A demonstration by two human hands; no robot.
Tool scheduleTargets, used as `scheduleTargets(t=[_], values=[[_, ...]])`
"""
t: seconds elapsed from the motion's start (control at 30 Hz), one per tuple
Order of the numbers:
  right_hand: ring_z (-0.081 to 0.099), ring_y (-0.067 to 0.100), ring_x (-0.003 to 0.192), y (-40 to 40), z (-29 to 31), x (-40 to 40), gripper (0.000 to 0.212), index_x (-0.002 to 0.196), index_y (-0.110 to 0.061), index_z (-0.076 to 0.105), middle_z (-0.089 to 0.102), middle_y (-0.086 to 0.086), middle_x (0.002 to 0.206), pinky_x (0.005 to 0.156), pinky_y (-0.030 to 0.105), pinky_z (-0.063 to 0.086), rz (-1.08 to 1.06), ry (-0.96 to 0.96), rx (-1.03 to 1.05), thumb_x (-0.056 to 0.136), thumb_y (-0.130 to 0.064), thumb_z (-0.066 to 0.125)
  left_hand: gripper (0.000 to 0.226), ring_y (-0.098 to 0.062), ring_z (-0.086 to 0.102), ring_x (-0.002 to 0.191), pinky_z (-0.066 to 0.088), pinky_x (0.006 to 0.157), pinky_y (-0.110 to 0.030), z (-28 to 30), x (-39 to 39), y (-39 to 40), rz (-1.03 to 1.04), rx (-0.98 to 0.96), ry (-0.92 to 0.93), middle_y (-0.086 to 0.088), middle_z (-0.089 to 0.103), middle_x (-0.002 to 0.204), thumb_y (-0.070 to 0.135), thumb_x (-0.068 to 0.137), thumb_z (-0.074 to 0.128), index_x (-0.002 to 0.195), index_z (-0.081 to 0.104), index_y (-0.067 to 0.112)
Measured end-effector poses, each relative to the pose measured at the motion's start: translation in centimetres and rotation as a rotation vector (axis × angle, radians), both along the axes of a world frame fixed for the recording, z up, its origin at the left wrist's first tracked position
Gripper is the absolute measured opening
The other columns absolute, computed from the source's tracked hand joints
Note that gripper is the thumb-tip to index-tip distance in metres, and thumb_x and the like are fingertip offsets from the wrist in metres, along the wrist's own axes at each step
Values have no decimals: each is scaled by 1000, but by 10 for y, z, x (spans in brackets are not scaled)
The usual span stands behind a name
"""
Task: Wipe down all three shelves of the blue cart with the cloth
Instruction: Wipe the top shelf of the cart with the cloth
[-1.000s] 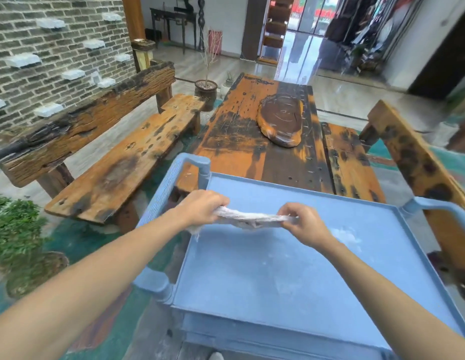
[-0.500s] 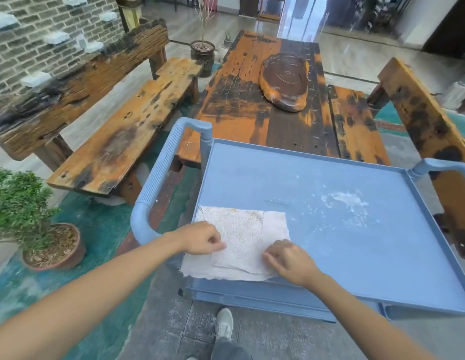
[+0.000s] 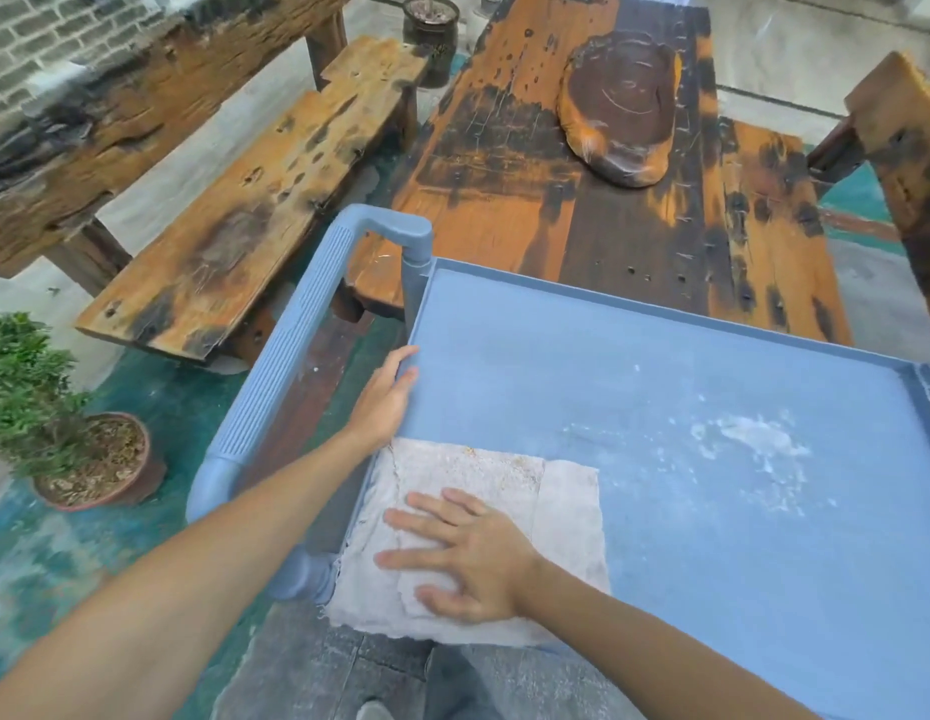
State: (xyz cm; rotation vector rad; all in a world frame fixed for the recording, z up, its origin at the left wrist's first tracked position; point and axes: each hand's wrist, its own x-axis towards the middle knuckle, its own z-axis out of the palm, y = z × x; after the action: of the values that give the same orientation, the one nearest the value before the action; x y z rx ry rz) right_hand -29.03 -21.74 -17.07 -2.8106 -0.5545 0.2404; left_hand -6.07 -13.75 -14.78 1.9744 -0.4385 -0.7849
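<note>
The right hand [image 3: 465, 553] lies flat on the cloth [image 3: 473, 537], fingers straight and spread, pressing rather than gripping; the wide palm contact looks meant to drive as much of the fabric as possible against the shelf, so that a sweep would drag the whole pad and not just a corner. The cloth lies spread, with a folded layer showing as a seam just beyond the fingertips, at the near left corner of the blue cart's top shelf [image 3: 660, 387], and its near edge hangs a little over the rim below the wrist. The left hand [image 3: 384, 397] rests just beyond and to the left of the pressing hand, fingers laid fairly straight over the shelf's left rim, touching it without closing round anything; I judge it is there to steady the cart, which would otherwise roll or swing under a sideways push. The cart handle [image 3: 291, 350] stands just outside that bracing hand. Out to the right of the pressing palm, well apart from the cloth, a patch of white powder [image 3: 753, 444] and fine scattered specks lie on the shelf, so the first shelf looks barely begun and the likely stroke runs from the palm out toward that residue. The two lower shelves are hidden beneath the top one. A wooden table [image 3: 582, 174] and bench [image 3: 255, 200] stand beyond the cart.
</note>
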Motion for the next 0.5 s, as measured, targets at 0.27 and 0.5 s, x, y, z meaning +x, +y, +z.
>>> scheduleTargets(t=[0.27,0.5], values=[[11,17,159,-48,-5,74,54,151,-56,36,23,-15,169,128,45,8,-95,-49,71,98,-56,49,49,-23,36,146,25,122,-49,-1,6,-26,277,-390,498,-2,37,159,33,109,22,155,29,22],[13,17,159,-125,-7,162,50,148,-54,42,29,-12,167,128,45,9,-73,-90,7,99,-59,44,50,-8,31,147,21,124,-33,-2,4,-26,272,-370,434,4,34,160,30,109,17,155,28,17]])
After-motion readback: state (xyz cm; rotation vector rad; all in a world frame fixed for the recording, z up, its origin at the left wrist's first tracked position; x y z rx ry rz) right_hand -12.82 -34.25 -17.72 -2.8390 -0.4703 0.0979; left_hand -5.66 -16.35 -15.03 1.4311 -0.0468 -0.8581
